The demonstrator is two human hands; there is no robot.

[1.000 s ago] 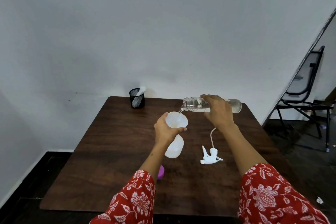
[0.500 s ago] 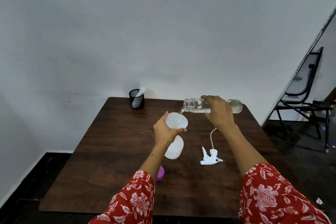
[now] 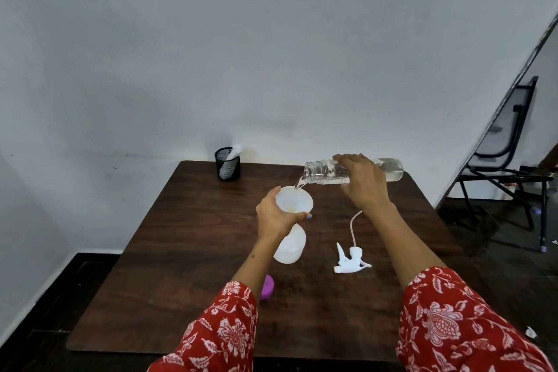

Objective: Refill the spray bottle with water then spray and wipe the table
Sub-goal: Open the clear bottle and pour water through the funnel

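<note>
My right hand (image 3: 363, 183) holds a clear water bottle (image 3: 324, 171) tipped almost level, its mouth pointing left. A thin stream runs from it into a white funnel (image 3: 293, 200). The funnel sits in the neck of a white translucent spray bottle (image 3: 290, 244) that stands on the dark wooden table (image 3: 187, 251). My left hand (image 3: 276, 216) grips the funnel and the bottle's neck. The white trigger spray head (image 3: 350, 260) with its thin tube lies on the table to the right of the spray bottle.
A black mesh cup (image 3: 228, 163) with a white cloth in it stands at the table's far left corner. A purple cap (image 3: 268, 287) lies near my left forearm. A dark folding chair (image 3: 507, 160) stands on the floor to the right. A white wall is behind the table.
The water keeps running into the funnel. Both hands and the two bottles hold almost the same place.
</note>
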